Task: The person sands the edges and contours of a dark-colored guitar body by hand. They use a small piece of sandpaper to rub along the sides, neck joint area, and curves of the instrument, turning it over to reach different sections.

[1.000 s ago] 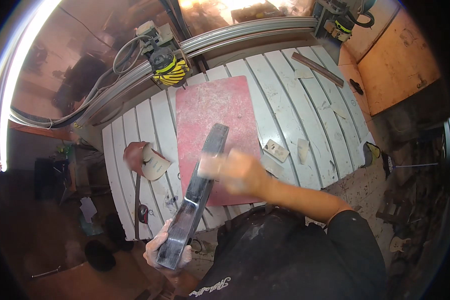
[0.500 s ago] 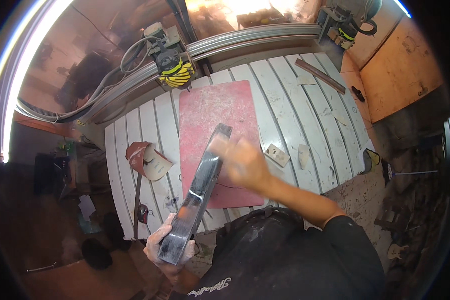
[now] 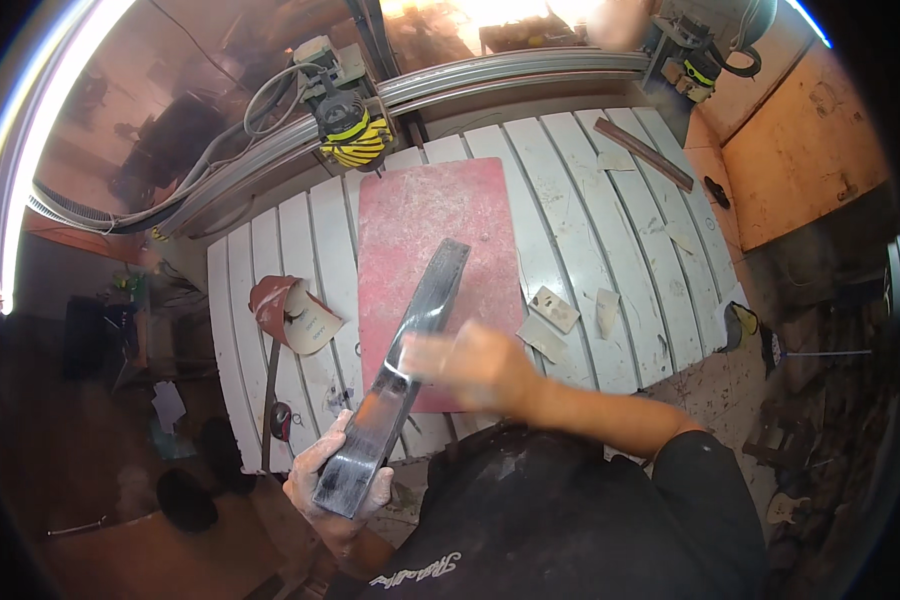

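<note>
Black bar (image 3: 382, 402), red mat (image 3: 430, 205), curled sandpaper (image 3: 310, 325)

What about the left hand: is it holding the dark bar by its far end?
No, the left hand grips the dark bar at its near end, while the far end shows against the red board.

table (image 3: 605, 235): mat (image 3: 420, 205) across middle | bar (image 3: 438, 285) over mat's near-left corner | paper (image 3: 315, 330) toward left edge | strip (image 3: 645, 155) near far-right corner
</note>
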`<act>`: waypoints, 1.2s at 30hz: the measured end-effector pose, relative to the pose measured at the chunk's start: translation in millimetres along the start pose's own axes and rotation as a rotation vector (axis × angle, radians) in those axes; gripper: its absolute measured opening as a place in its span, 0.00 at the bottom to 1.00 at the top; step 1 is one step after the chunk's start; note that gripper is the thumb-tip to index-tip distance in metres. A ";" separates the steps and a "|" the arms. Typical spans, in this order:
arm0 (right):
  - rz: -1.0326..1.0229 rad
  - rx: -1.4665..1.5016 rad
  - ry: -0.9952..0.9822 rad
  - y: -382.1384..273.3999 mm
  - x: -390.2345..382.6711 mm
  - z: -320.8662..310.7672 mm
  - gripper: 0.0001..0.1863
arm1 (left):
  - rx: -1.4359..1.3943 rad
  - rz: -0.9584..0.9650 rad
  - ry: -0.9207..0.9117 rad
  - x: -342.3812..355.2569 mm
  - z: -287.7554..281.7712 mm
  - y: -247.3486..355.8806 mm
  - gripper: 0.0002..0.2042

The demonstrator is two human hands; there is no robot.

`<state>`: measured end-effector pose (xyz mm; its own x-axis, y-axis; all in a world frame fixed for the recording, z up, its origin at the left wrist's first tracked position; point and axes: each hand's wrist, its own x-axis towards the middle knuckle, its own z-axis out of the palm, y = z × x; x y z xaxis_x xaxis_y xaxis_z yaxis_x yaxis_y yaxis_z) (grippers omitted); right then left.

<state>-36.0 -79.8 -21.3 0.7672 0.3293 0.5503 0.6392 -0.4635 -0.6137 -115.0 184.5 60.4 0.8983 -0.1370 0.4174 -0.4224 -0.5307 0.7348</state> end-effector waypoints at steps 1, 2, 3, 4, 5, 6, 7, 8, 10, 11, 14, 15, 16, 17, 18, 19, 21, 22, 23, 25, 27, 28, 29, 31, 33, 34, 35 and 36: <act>-0.076 -0.087 0.043 22.6 3.6 -1.6 0.33 | -0.021 0.008 0.013 0.5 1.6 0.6 0.33; -0.082 -0.135 0.149 46.3 11.8 -4.2 0.33 | -0.020 0.004 0.016 1.4 4.5 2.1 0.33; 0.053 -0.127 0.147 49.7 14.2 -8.5 0.33 | -0.012 -0.003 0.010 4.3 6.4 3.7 0.33; 0.187 -0.115 0.147 49.7 16.4 -10.6 0.34 | 0.000 -0.009 0.003 6.1 6.3 5.0 0.33; 0.185 -0.117 0.146 38.7 15.7 -7.3 0.34 | -0.002 -0.009 0.006 7.5 6.3 5.4 0.33; 0.098 -0.066 0.104 16.0 10.3 1.4 0.34 | -0.021 -0.023 -0.004 8.8 6.0 5.7 0.33; 0.013 -0.014 0.057 -6.6 2.6 5.5 0.34 | -0.041 -0.041 -0.013 8.4 5.4 5.5 0.33; 0.047 0.131 -0.083 -30.4 -0.4 -4.3 0.33 | -0.039 -0.044 -0.007 7.3 2.4 5.8 0.33; -0.105 0.029 -0.083 -0.5 0.4 -9.0 0.33 | -0.011 -0.031 -0.064 5.9 -3.0 5.9 0.32; -0.101 0.031 -0.085 21.8 3.3 -12.0 0.33 | -0.012 -0.035 -0.067 6.2 -1.6 6.0 0.32; 0.221 -0.160 0.100 50.9 15.7 -16.5 0.31 | 0.004 0.001 -0.031 9.6 3.2 6.6 0.33; 0.117 -0.184 0.093 37.7 12.1 -11.0 0.31 | 0.001 -0.012 -0.047 10.3 2.3 9.1 0.32; 0.012 -0.206 0.083 21.0 8.5 -7.4 0.31 | -0.002 -0.028 -0.061 10.8 2.1 9.8 0.32; 0.013 -0.109 -0.053 -1.8 -2.9 -6.0 0.37 | -0.004 -0.032 -0.062 9.6 1.9 9.1 0.32; 0.016 -0.108 -0.057 -4.9 -1.6 -10.3 0.37 | -0.019 -0.049 -0.059 8.2 1.6 8.0 0.32; -0.006 -0.027 -0.103 -7.1 -2.1 -14.2 0.38 | -0.031 -0.066 -0.055 6.4 1.1 7.5 0.32; -0.120 -0.078 0.004 22.6 2.2 -9.5 0.37 | -0.019 -0.054 -0.044 6.5 3.7 8.8 0.32; -0.118 -0.076 0.000 34.7 6.8 -13.5 0.37 | -0.011 -0.042 -0.033 6.0 5.6 9.2 0.32; 0.018 -0.149 0.043 43.7 11.7 -19.0 0.34 | -0.011 -0.041 -0.031 6.4 4.9 10.0 0.32; 0.060 -0.207 0.135 46.7 2.9 -7.8 0.32 | 0.035 -0.008 -0.075 9.7 3.5 10.2 0.33; 0.072 -0.092 -0.001 -14.6 -1.3 -12.4 0.30 | -0.021 -0.039 -0.085 3.6 -0.4 5.5 0.34; 0.087 0.021 -0.134 -33.0 -1.7 -16.4 0.29 | -0.078 -0.066 -0.100 0.2 -1.1 4.0 0.34; 0.066 -0.025 -0.142 -27.9 -1.9 -17.6 0.27 | -0.077 -0.069 -0.098 -1.3 -0.8 2.4 0.34; 0.007 -0.125 -0.015 30.4 6.1 -15.5 0.27 | -0.054 -0.020 -0.097 -2.5 0.7 1.5 0.35; 0.136 -0.236 0.097 50.3 13.7 -21.7 0.29 | -0.023 -0.018 -0.109 2.2 1.8 9.2 0.35; 0.132 -0.239 0.102 40.8 14.3 -19.2 0.29 | 0.011 -0.009 -0.116 5.7 2.2 11.0 0.34; 0.077 -0.196 0.069 21.9 10.0 -12.2 0.29 | 0.006 0.001 -0.113 6.8 3.0 9.9 0.34; 0.028 -0.146 0.033 1.5 2.4 -6.1 0.29 | -0.005 -0.012 -0.104 4.9 2.6 8.3 0.34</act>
<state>-33.5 -84.7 -17.5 0.7807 0.2886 0.5543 0.6015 -0.5877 -0.5411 -113.8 177.3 67.2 0.9109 -0.2169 0.3511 -0.4120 -0.5290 0.7419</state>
